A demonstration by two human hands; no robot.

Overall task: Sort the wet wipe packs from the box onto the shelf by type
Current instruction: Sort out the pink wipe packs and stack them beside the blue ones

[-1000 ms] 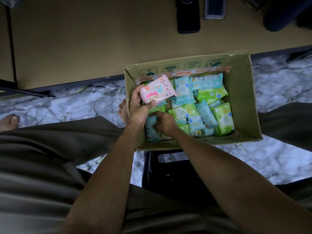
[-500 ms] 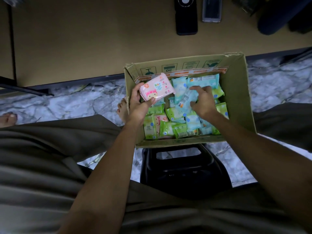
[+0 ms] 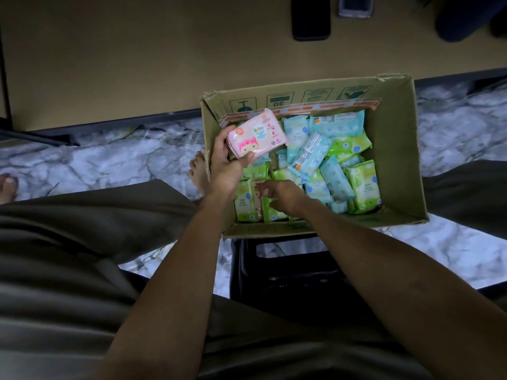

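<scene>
Your left hand grips a pink pack over the box's far-left corner, freeing your right hand, fingers pinching loosely (grip unclear), for another pink pack near-left.

Box matt brown cardboard; wipe packs glossy plastic film; floor polished marble, veined.

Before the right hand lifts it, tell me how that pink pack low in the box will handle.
The pink pack is probably soft and squashy, like the film-wrapped one in the left hand. It stands wedged between green packs, so it may drag coming out.
</scene>
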